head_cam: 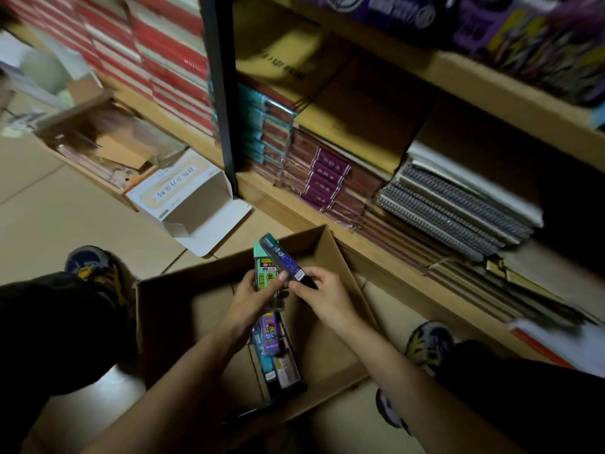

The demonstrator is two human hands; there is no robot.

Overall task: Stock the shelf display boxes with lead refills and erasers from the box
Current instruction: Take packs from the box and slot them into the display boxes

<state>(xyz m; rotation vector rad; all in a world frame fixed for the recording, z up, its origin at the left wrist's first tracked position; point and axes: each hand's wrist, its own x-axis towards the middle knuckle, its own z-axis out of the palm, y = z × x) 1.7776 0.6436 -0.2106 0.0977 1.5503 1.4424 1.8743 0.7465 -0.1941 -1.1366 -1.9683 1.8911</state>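
Note:
An open cardboard box (170, 309) sits on the floor between my feet. Above it my left hand (253, 298) grips a green lead refill pack (263, 271). My right hand (322, 294) pinches the near end of a dark blue refill pack (280, 255), which lies slanted across the green one. Several more packs (273, 342), purple, blue and pink, lie in a row on the box's bottom under my hands.
An empty white display carton (193, 204) lies open on the floor to the left, beside a brown carton (108, 142). The wooden shelf (393, 257) ahead holds stacked notebooks (458, 208) and book sets. My shoes (95, 267) flank the box.

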